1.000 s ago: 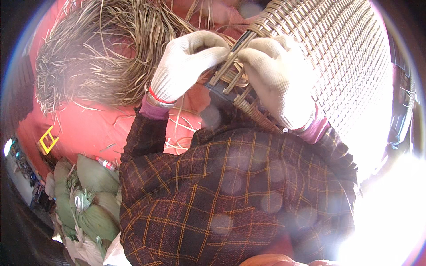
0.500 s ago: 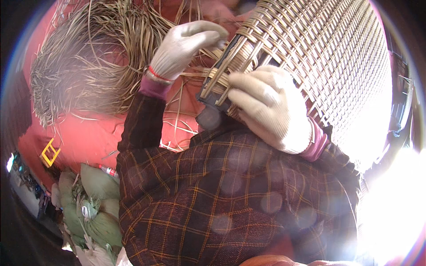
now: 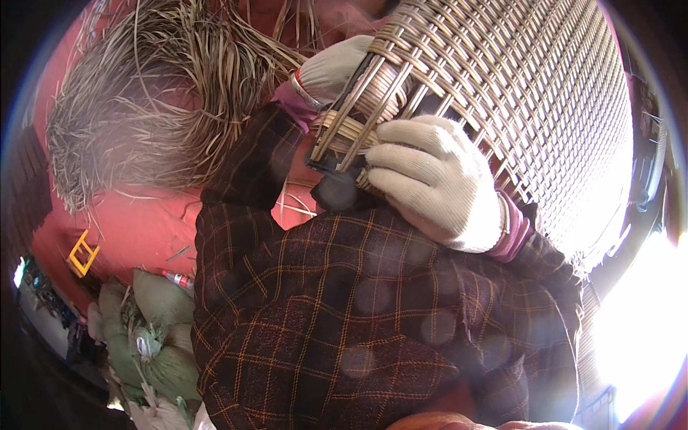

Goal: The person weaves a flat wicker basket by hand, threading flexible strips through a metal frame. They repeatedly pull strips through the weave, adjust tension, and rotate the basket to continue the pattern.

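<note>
Head view: right hand grasps woven basket; left hand grips its edge.

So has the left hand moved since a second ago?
Yes. The left hand has slid right, away from the loose straw pile, behind the woven basket's rim.

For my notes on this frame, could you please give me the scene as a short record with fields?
Left hand: gloved, partly behind the panel's edge, grip hidden.
Right hand: gloved, fingers closed over the edge strands.
Panel: woven wicker, tilted, dark frame at its edge.
Strands: loose pile on the red floor, left of the hands.
Clothing: plaid sleeves.
Lower left: green sacks.
</note>
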Motion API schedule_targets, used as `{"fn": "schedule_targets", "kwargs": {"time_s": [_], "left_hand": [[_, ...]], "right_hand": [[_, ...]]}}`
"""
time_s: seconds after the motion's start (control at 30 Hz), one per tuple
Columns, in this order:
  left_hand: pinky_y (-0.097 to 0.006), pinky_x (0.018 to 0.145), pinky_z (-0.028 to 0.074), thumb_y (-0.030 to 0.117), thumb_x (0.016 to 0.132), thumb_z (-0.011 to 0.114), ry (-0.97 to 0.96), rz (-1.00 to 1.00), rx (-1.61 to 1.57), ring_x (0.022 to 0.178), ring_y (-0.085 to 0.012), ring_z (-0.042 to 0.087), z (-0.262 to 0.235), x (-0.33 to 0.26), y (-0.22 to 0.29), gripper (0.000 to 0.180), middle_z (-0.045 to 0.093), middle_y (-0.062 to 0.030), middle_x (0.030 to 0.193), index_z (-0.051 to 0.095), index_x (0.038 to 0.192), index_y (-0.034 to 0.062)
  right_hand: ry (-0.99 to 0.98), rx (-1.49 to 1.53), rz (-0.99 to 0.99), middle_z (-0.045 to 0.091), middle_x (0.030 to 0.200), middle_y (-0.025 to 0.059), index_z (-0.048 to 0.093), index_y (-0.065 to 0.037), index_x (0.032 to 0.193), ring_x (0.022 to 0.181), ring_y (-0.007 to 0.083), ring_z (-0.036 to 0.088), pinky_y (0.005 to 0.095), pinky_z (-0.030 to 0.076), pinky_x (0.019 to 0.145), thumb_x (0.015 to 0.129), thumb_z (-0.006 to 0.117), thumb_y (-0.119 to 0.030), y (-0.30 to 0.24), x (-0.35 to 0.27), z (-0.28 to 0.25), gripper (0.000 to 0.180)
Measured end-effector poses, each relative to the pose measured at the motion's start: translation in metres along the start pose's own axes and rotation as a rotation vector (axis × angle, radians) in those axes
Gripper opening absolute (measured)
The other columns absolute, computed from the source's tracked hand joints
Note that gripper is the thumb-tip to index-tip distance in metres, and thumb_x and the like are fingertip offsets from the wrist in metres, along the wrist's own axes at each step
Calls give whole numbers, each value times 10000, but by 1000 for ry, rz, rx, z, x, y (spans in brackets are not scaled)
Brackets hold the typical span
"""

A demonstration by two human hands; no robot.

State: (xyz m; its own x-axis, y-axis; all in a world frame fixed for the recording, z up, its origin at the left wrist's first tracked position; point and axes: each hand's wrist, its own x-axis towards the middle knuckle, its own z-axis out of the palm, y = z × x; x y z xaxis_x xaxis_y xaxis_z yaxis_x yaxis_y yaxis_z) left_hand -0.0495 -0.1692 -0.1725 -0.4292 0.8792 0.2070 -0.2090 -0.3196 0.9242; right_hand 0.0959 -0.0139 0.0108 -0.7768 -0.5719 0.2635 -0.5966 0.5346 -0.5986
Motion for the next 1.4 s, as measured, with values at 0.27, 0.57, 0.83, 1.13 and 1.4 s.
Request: {"fn": "schedule_targets", "kwargs": {"time_s": [0.27, 0.57, 0.83, 1.13, 1.4], "left_hand": [[-266, 751, 569, 183, 1022, 752, 82, -245, -98, 850, -75, 678, 1, -11, 26, 246, 763, 8, 996, 770, 1179, -5], [-230, 764, 593, 185, 1052, 736, 302, -336, -141, 888, -52, 710, 13, -23, 47, 298, 786, -11, 1077, 756, 1283, -2], [-237, 832, 571, 178, 1063, 691, 352, -334, -97, 936, -61, 695, 21, -22, 54, 310, 786, -27, 1072, 760, 1270, -42], [-309, 901, 586, 159, 1062, 658, 513, -157, 458, 1004, -163, 748, 23, -33, 90, 268, 797, -116, 1117, 770, 1203, -40], [-373, 826, 591, 194, 1043, 683, 311, 96, 845, 914, -263, 762, -4, -17, 88, 240, 785, -148, 1008, 773, 1132, -11]], "right_hand": [[158, -111, -87, 738, 1112, 152, 713, -20, 1111, 1093, 319, 716, 448, 607, 906, 833, 770, -75, 27, 9, -16, 289], [174, -352, 129, 763, 1154, 114, 758, -42, 1126, 1114, 298, 723, 410, 585, 952, 861, 808, 4, 57, 30, -47, 274], [70, -408, 131, 762, 1177, 74, 767, -68, 1119, 1169, 288, 701, 425, 562, 991, 827, 831, -90, 56, 47, -39, 300], [-34, -515, 107, 743, 1323, 138, 758, -37, 1254, 1276, 322, 679, 412, 551, 1082, 924, 789, -116, 92, 58, -68, 341], [-129, -372, 94, 737, 1331, 145, 753, -24, 1227, 1306, 344, 670, 440, 533, 1112, 917, 788, -113, 116, 68, -74, 325]]}}
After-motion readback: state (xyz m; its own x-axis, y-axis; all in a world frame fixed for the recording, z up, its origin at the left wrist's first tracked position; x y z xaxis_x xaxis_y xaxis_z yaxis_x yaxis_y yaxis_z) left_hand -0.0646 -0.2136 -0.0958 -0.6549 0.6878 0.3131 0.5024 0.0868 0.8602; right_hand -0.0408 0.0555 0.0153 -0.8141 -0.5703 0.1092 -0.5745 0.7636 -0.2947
